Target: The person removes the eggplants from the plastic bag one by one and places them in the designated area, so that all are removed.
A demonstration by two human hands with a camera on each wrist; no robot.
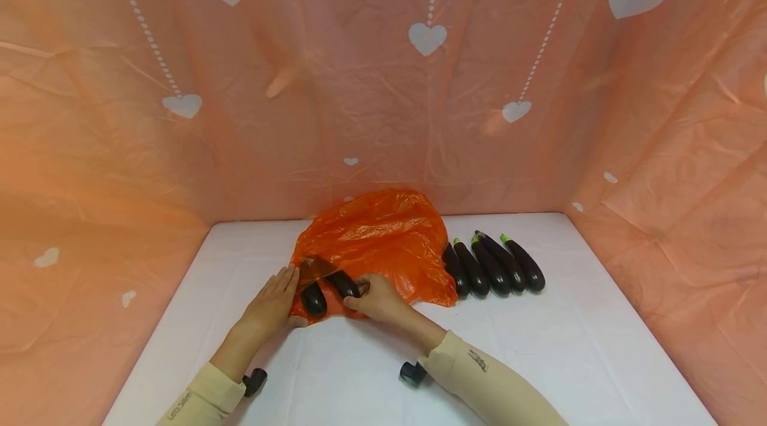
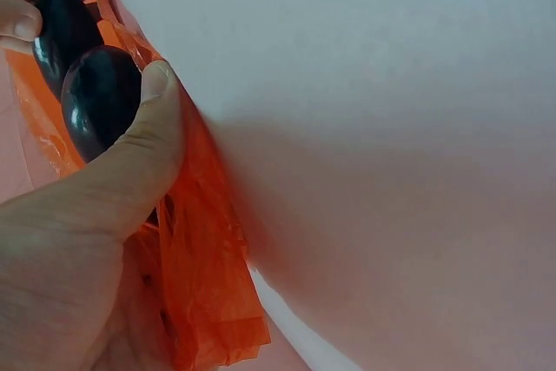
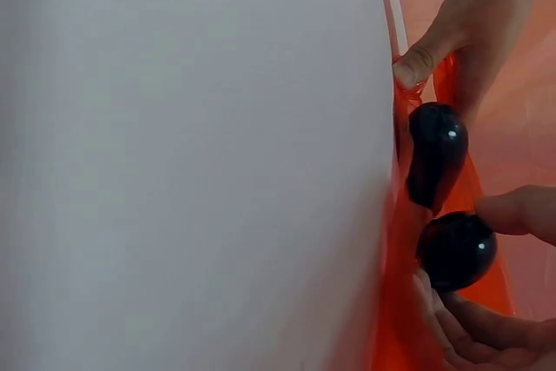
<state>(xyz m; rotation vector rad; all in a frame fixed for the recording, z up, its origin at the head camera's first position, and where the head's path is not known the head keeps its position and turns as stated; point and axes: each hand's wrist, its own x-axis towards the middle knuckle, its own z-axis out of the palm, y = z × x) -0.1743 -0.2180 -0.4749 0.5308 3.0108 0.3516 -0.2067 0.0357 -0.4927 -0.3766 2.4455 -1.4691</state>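
An orange plastic bag (image 1: 383, 229) lies on the white table, its mouth toward the left. Two dark, glossy eggplants are at the mouth. My right hand (image 1: 380, 299) grips the blunt end of one eggplant (image 1: 344, 285), thumb on one side and fingers on the other in the right wrist view; its far end is hidden under the bag's upper layer. The other eggplant (image 1: 314, 301) lies just left of it, partly covered by the bag. My left hand (image 1: 271, 301) rests against the bag's left edge with straight fingers, its thumb (image 2: 156, 84) on the lower edge beside that eggplant.
Several more eggplants (image 1: 496, 269) lie side by side right of the bag, the leftmost one partly behind it. An orange curtain (image 1: 371, 120) with white hearts surrounds the white table (image 1: 479, 339) at the back and both sides.
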